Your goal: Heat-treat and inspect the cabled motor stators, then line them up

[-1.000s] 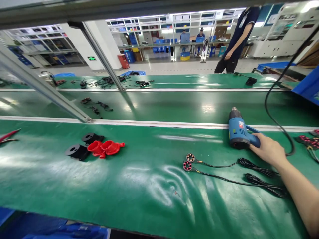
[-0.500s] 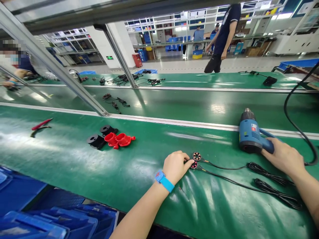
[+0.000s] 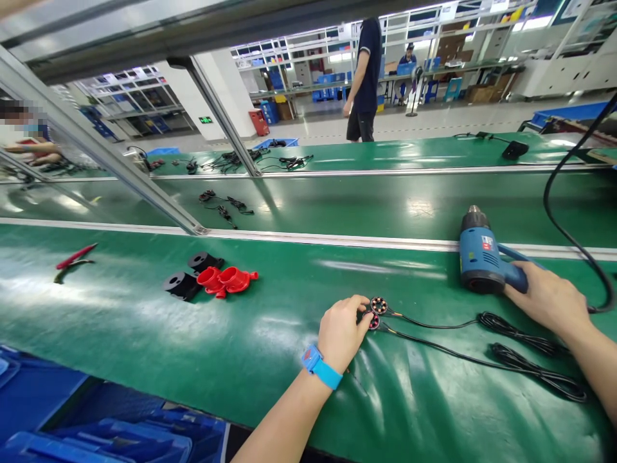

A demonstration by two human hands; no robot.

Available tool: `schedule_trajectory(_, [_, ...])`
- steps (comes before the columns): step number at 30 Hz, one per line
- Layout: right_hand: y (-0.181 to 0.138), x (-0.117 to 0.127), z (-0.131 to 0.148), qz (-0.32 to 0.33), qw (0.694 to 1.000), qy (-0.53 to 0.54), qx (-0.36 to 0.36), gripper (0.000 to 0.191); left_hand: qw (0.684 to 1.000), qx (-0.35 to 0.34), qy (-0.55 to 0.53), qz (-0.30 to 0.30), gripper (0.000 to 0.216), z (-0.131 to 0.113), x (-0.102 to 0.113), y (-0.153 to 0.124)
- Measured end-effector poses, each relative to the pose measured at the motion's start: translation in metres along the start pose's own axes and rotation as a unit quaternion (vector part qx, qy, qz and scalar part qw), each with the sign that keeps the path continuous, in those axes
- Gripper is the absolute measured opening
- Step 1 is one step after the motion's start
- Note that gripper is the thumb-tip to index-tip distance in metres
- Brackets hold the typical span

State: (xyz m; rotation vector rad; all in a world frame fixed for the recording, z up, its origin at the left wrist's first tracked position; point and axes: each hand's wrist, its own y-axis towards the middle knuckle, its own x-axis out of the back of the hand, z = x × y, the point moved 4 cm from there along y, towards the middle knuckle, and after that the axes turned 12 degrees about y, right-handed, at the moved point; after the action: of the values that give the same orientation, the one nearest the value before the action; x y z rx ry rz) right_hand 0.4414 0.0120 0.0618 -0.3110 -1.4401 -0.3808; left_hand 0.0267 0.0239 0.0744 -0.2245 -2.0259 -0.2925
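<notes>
My left hand [image 3: 344, 325], with a blue wrist strap [image 3: 321, 368], is closed in a pinch at the edge of the near wired coil ring [image 3: 373, 321]. A second coil ring [image 3: 378, 305], with copper-coloured windings, lies touching or almost touching it on the far side. From each ring a thin black cable runs right to a tied bundle; one bundle [image 3: 518, 331] lies beyond the other bundle [image 3: 540, 373]. My right hand [image 3: 549, 299] is wrapped round the handle of a blue heat gun [image 3: 482, 254], which lies with its nozzle pointing away from me.
Left of my hands, red plastic housings [image 3: 236, 280] sit against black round housings [image 3: 180, 284]. A red-handled tool [image 3: 74, 257] lies farther left. A metal upright [image 3: 139, 161] slants over the green bench [image 3: 270, 347]. Blue bins [image 3: 110, 437] stand below its front edge. A person [image 3: 366, 77] stands beyond.
My left hand has shifted and turned slightly at the near coil ring. The heat gun stays in my right hand, almost unmoved. The person in the background has moved left.
</notes>
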Motion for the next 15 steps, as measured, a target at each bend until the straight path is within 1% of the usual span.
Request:
schedule_trajectory(2, [-0.001, 0.0, 0.001, -0.001, 1.0, 0.002, 0.006, 0.061, 0.999, -0.016, 0.011, -0.025, 0.022, -0.001, 0.0, -0.001])
schedule_trajectory(3, [-0.001, 0.0, 0.001, -0.004, 1.0, 0.002, 0.013, 0.061, 0.998, -0.035, 0.032, -0.043, 0.019, -0.003, 0.0, -0.002])
schedule_trajectory(5, [-0.001, 0.0, 0.003, -0.023, 0.999, 0.005, 0.043, 0.062, 0.986, -0.09, 0.111, -0.089, 0.012, -0.01, 0.001, -0.006])
schedule_trajectory(6, [-0.001, 0.0, 0.005, -0.037, 0.997, 0.009, 0.067, 0.062, 0.973, -0.125, 0.162, -0.111, 0.012, -0.014, 0.001, -0.009])
schedule_trajectory(8, [0.0, -0.001, 0.01, -0.059, 0.991, 0.018, 0.118, 0.062, 0.934, -0.197, 0.26, -0.148, 0.012, -0.024, -0.002, -0.017])
schedule_trajectory(10, [0.001, -0.001, 0.014, -0.066, 0.987, 0.021, 0.148, 0.061, 0.894, -0.249, 0.331, -0.169, 0.021, -0.033, -0.007, -0.025])
schedule_trajectory(12, [0.001, 0.001, 0.015, -0.072, 0.986, 0.008, 0.15, 0.058, 0.868, -0.266, 0.38, -0.176, 0.034, -0.039, -0.011, -0.031])
schedule_trajectory(13, [0.0, 0.004, 0.015, -0.08, 0.986, -0.001, 0.147, 0.056, 0.862, -0.263, 0.396, -0.175, 0.038, -0.041, -0.012, -0.034])
schedule_trajectory(15, [-0.007, 0.011, 0.011, -0.108, 0.985, -0.019, 0.135, 0.05, 0.866, -0.247, 0.403, -0.166, 0.047, -0.042, -0.009, -0.039])
